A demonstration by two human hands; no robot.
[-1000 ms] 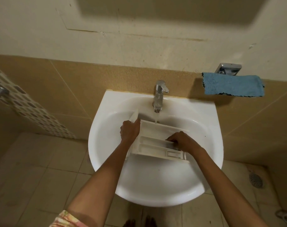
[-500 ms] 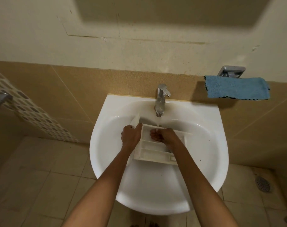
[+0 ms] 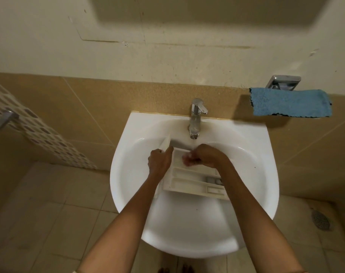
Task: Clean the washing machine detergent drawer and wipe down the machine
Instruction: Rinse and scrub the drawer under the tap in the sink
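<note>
A white detergent drawer (image 3: 191,182) lies in the white sink (image 3: 252,174), under the chrome tap (image 3: 196,117) from which water runs. My left hand (image 3: 159,159) grips the drawer's left end by its front panel. My right hand (image 3: 199,157) is inside the drawer's far compartment, fingers curled and rubbing under the water stream. I cannot tell whether it holds anything. The washing machine is out of view.
A blue cloth (image 3: 290,102) hangs from a chrome holder (image 3: 283,81) on the wall at the right. A patterned tile strip (image 3: 39,131) runs down the left wall. A floor drain (image 3: 320,220) sits at the lower right on the tiled floor.
My right hand moved from the drawer's right near end up to its far compartment under the running water. My left hand kept its hold on the drawer.
</note>
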